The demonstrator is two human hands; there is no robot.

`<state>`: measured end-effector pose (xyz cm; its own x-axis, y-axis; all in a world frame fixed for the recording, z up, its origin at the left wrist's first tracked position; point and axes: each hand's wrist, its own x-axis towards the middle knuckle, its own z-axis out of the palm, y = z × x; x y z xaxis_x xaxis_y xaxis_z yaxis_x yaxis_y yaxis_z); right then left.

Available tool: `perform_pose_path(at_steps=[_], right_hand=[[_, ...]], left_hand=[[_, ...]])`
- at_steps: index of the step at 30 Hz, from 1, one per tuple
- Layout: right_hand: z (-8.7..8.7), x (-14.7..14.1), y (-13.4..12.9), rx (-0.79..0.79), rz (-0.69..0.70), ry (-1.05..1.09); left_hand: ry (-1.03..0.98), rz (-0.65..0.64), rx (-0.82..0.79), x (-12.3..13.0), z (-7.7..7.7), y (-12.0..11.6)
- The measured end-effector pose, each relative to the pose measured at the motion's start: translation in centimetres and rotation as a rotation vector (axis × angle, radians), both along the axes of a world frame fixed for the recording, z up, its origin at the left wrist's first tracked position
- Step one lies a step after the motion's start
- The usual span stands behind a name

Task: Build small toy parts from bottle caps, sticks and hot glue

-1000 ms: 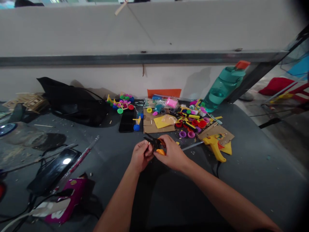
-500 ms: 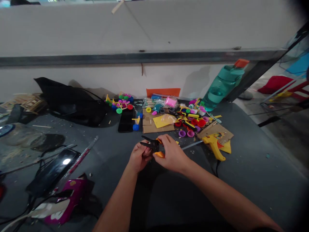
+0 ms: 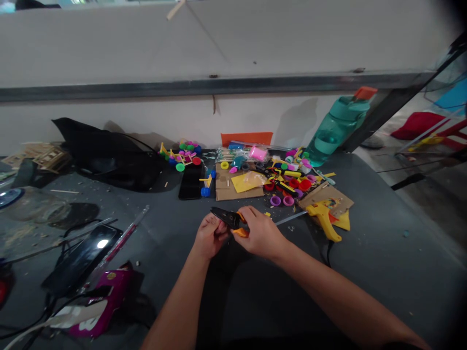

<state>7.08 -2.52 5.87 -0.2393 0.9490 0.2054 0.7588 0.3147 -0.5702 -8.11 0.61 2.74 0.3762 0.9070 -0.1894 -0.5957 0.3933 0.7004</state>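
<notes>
My right hand [image 3: 260, 233] is wrapped round the orange handles of black-jawed wire strippers [image 3: 228, 217]. Their jaws are closed and point left, over the fingertips of my left hand [image 3: 209, 236]. That hand is pinched shut just below the jaws; whatever small piece it may hold is hidden by the fingers and the tool. Beyond my hands lies a piece of cardboard [image 3: 239, 194] with a yellow sheet [image 3: 248, 182] on it. Purple bottle caps [image 3: 275, 201] sit to its right.
A yellow glue gun [image 3: 324, 221] lies to the right, below a teal bottle [image 3: 337, 126]. Small wheeled models [image 3: 186, 156] stand by a dark phone [image 3: 189, 183]. At left are a black bag [image 3: 113, 160], a second phone [image 3: 82, 260] and a magenta box with cables [image 3: 113, 296].
The wire strippers' jaws were spread apart and are now closed. My right fingers have squeezed the handles a little closer together. Both hands remain in nearly the same place.
</notes>
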Motion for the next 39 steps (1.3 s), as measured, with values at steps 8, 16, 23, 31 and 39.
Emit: perform_pose_path(at_steps=[8, 16, 23, 31, 39], right_hand=[[-0.8, 0.4, 0.9, -0.111, -0.142, 0.215], [-0.5, -0.3, 0.4, -0.155, -0.090, 0.154], [-0.4, -0.4, 0.0, -0.040, -0.093, 0.062], [-0.4, -0.2, 0.1, 0.009, -0.085, -0.011], [-0.7, -0.2, 0.1, 0.015, -0.090, -0.043]], left_hand=[[0.043, -0.011, 0.086, 0.3, 1.1, 0.2], [0.174, 0.078, 0.125, 0.1, 0.8, 0.2], [0.264, 0.143, 0.205, 0.0, -0.2, 0.4], [0.338, 0.163, 0.272, -0.3, -0.7, 0.7], [0.357, 0.161, 0.304, -0.2, -1.0, 0.7]])
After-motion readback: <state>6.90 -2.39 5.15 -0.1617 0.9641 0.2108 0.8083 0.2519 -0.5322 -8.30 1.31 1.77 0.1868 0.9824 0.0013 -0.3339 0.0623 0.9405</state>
